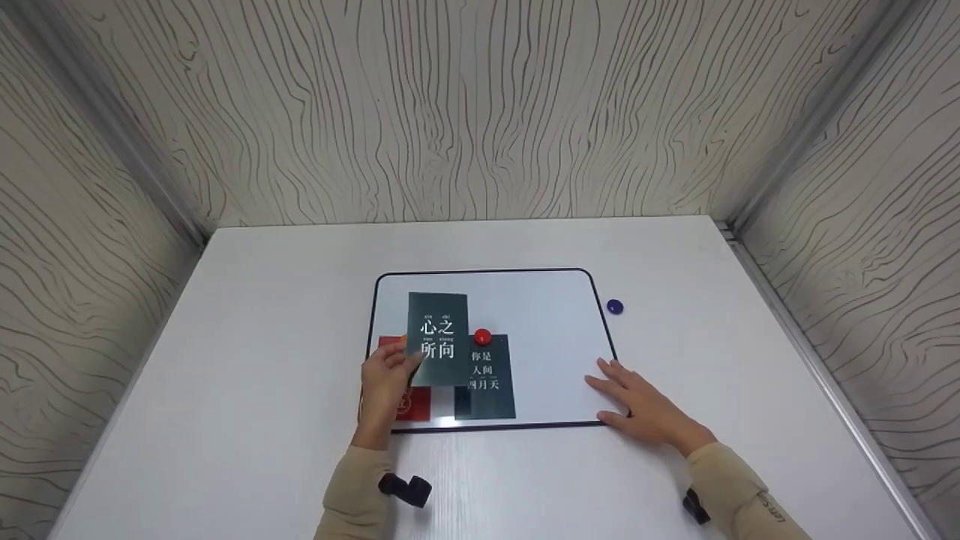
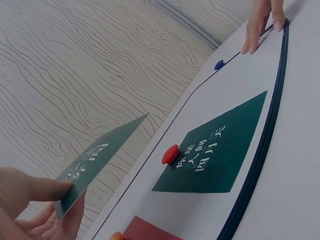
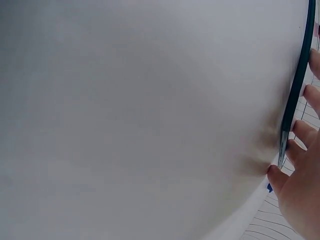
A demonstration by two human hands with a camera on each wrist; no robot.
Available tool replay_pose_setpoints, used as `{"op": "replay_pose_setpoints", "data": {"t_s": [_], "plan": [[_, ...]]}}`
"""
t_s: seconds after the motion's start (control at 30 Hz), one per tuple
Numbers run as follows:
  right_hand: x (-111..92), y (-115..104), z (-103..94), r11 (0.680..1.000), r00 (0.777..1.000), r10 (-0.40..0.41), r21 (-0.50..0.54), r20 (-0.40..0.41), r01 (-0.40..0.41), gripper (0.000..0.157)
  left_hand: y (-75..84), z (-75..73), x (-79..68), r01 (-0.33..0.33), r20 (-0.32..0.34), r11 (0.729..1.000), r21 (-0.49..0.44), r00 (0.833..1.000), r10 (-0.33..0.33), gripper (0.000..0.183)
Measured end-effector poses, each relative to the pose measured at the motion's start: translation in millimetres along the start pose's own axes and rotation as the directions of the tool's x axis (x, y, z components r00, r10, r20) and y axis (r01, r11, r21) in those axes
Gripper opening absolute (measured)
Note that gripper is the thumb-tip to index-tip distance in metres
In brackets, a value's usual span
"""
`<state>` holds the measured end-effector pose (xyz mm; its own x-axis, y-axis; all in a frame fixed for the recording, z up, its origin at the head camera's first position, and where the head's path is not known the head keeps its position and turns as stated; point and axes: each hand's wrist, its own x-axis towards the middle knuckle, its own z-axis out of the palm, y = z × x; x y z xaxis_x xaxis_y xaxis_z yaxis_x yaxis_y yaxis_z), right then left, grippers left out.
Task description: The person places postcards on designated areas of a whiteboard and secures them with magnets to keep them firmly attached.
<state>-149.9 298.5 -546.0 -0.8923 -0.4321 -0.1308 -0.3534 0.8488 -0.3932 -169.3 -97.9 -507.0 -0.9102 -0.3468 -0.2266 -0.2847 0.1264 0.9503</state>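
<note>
My left hand (image 1: 384,384) pinches a dark green card (image 1: 439,341) with white Chinese characters between thumb and fingers. In the left wrist view this card (image 2: 102,152) is raised and tilted above the whiteboard (image 1: 559,326). A second green card (image 1: 491,401) lies on the board, with a round red magnet (image 1: 482,337) at its top edge. Left of it, partly hidden by the left hand and held card, is a red card (image 1: 420,406) with an orange magnet (image 2: 116,236) at its edge. My right hand (image 1: 641,405), fingers spread, rests at the board's near right corner.
A round blue magnet (image 1: 615,307) sits just off the board's right edge. The dark-rimmed board lies on a white table (image 1: 285,322). Wood-grain patterned panels (image 1: 465,112) rise behind and on both sides.
</note>
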Motion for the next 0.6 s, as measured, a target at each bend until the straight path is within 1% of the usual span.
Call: {"op": "replay_pose_setpoints", "data": {"t_s": [0.07,0.13,0.3,0.37,0.47,0.6], "plan": [[-0.6,-0.4,-0.8,1.0,1.0,-0.011,0.002,-0.006,0.011,0.06,-0.7,3.1,-0.8,0.004,0.0,1.0,0.01,1.0,-0.004,0.032],[-0.9,-0.5,-1.2,1.0,1.0,-0.028,0.002,-0.014,0.028,0.06,-1.5,5.5,-1.9,0.023,0.002,1.0,0.009,1.0,-0.023,0.032],[-1.0,-0.3,-0.9,0.999,0.999,-0.045,-0.009,-0.024,0.045,0.059,-3.8,10.9,-3.1,0.048,0.017,0.998,-0.042,0.999,-0.047,0.03],[-0.9,0.2,-0.2,0.999,0.999,-0.041,-0.008,-0.023,0.041,0.059,-4.0,12.7,-3.4,0.041,0.02,0.998,-0.049,0.999,-0.04,0.029],[-0.8,0.8,0.7,0.999,0.999,-0.039,-0.011,-0.025,0.039,0.059,-3.4,15.1,-4.6,0.039,0.013,0.999,-0.024,0.999,-0.039,0.026],[-1.2,0.8,0.5,0.999,0.998,-0.041,-0.013,-0.039,0.041,0.058,-2.1,18.8,-6.7,0.016,0.024,1.0,0.0,1.0,-0.016,0.025]]}}
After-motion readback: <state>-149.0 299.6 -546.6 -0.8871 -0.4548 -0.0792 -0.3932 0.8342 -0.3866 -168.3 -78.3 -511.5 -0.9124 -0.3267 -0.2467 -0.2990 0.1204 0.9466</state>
